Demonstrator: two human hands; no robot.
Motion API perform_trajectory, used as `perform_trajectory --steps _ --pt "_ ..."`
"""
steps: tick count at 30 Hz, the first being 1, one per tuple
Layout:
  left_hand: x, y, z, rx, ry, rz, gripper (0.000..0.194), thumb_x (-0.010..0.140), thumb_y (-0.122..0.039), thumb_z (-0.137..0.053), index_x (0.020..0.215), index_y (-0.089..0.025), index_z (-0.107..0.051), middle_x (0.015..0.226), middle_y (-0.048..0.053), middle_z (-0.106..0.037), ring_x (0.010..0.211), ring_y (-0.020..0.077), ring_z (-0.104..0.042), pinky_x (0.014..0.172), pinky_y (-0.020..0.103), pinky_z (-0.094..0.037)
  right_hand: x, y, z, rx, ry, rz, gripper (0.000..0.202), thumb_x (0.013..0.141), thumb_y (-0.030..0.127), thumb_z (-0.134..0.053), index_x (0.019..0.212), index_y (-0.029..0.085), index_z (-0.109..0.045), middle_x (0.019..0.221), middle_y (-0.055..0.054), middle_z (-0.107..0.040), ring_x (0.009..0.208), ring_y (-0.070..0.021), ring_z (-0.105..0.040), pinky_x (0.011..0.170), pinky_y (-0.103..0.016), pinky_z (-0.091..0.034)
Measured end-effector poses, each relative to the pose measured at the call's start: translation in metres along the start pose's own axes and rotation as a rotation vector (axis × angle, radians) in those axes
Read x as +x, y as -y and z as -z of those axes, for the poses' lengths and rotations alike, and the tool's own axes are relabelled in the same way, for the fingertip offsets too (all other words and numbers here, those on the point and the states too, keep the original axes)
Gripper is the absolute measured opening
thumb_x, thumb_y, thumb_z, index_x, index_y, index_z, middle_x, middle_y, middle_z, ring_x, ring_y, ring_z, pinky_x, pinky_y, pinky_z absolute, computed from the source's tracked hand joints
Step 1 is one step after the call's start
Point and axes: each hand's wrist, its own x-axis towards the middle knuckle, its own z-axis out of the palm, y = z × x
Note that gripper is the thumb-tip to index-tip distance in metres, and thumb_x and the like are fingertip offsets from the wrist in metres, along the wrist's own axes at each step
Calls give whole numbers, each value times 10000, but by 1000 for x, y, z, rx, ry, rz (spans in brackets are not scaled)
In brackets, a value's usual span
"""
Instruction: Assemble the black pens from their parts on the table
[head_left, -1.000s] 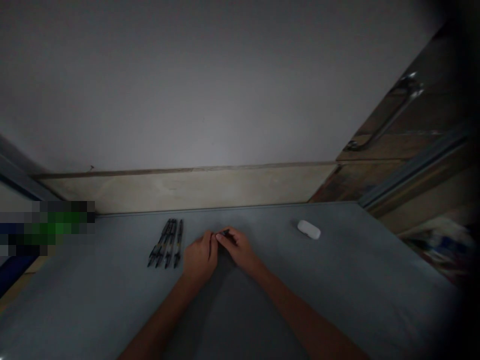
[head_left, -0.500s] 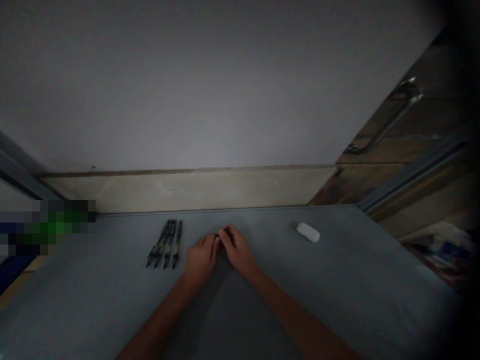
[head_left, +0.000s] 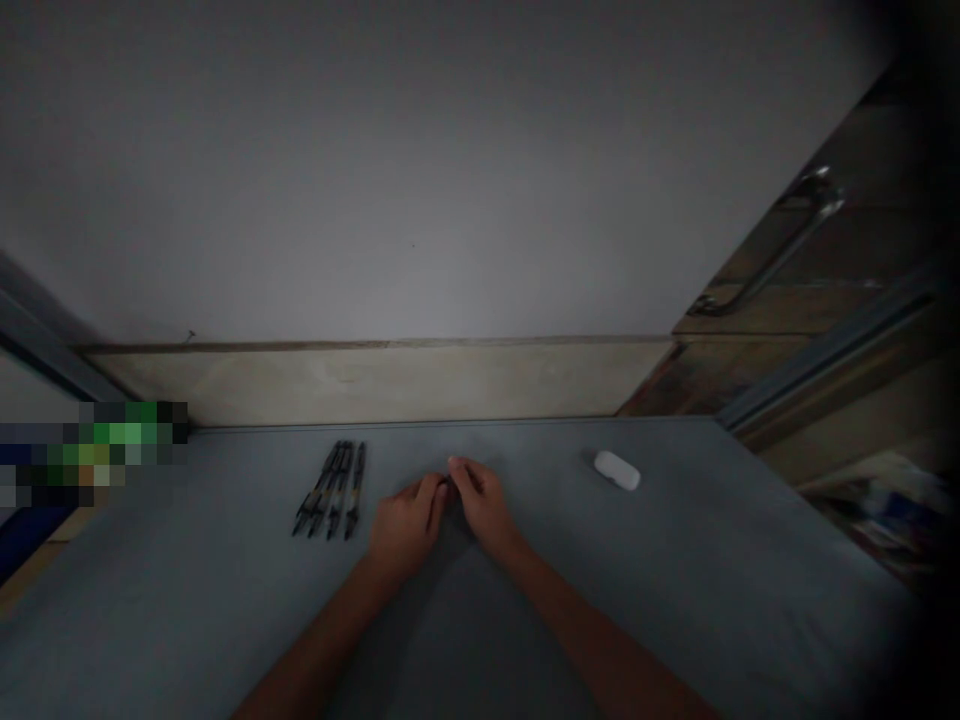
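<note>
My left hand (head_left: 405,525) and my right hand (head_left: 484,505) meet over the middle of the grey table, fingers bent and pinched together. A small dark piece (head_left: 444,481) shows between their fingertips; most of it is hidden, and I cannot make out what it is. Left of my left hand, several black pens (head_left: 336,490) lie side by side, their tips toward me. A white rounded case (head_left: 617,470) rests on the table, farther to the right of my right hand.
The grey tabletop (head_left: 187,560) ends at a pale wall strip (head_left: 420,380). A metal handle (head_left: 780,250) is at the upper right. Blurred coloured items stand past the left edge, and a white and blue bundle (head_left: 892,505) lies beyond the right edge.
Both hands have shifted slightly right and toward me, and the right fingertips have moved a little. The pens and white case lie as before.
</note>
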Motion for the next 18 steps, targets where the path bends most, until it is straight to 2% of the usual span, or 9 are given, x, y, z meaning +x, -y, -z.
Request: perform_trajectory --steps 4,7,9,14,18 --pt "-1 0 2 50 17 33 291 1158 -177 -532 1143 -262 -809 967 68 -919 853 266 -906 707 297 -664 1 1 1 6 9 10 487 930 666 -762 695 281 -578 664 55 -521 643 -179 -497 636 -315 -416" --pt "-2 -1 3 29 8 -4 241 1140 -223 -609 1288 -258 -796 1066 73 -935 906 273 -914 743 301 -693 3 0 4 -20 27 6 543 920 652 -780 625 280 -515 617 65 -451 613 -166 -439 615 -318 -372" --pt "-2 -1 2 16 1 -30 275 1127 -241 -652 1367 -260 -784 1137 75 -939 952 281 -920 759 304 -705 3 -1 4 -34 42 0 578 931 675 -758 593 278 -509 587 64 -425 591 -161 -411 596 -322 -346" --pt "-1 2 -2 37 -24 -38 308 1175 -199 -542 1259 -290 -824 1140 45 -936 928 255 -918 715 283 -687 1 0 2 -35 55 5 613 982 747 -654 607 284 -515 578 50 -448 571 -169 -424 568 -323 -358" --pt "0 5 -3 30 -45 -16 282 1167 -182 -560 1219 -257 -826 1091 57 -937 914 252 -918 719 275 -686 1 1 2 -42 33 48 559 962 702 -728 644 281 -541 602 60 -467 589 -167 -449 574 -309 -382"
